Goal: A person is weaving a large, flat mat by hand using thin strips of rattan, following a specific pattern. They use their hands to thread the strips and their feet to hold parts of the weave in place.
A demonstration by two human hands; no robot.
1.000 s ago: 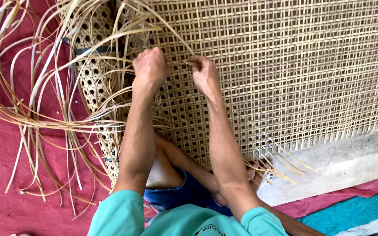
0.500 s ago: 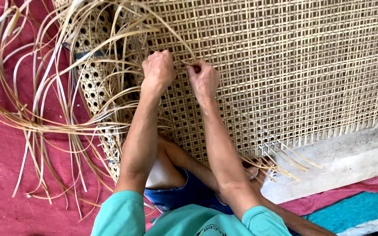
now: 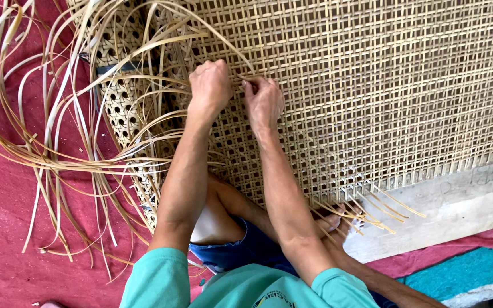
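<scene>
A wide woven cane mat [image 3: 383,85] with an open square mesh lies in front of me. My left hand [image 3: 209,85] is closed around a thin cane strip [image 3: 212,34] that arcs up and to the left over the mat. My right hand [image 3: 265,101] rests on the weave right beside it, fingertips pinching the same strip where it enters the mesh. Both hands sit at the boundary between the open mesh and the denser hexagonal weave [image 3: 124,114] on the left.
Many loose cane strands [image 3: 47,148] fan out over the red cloth [image 3: 1,239] at left. A grey wooden plank [image 3: 446,211] holds the mat's lower edge. Cut strand ends [image 3: 366,211] stick out near my bent knee [image 3: 218,211]. Teal fabric [image 3: 457,274] lies at bottom right.
Both hands have stayed on the same spot of the weave, drawing slightly closer together; the view has shifted a little, and the held strip's arc has changed only slightly.
</scene>
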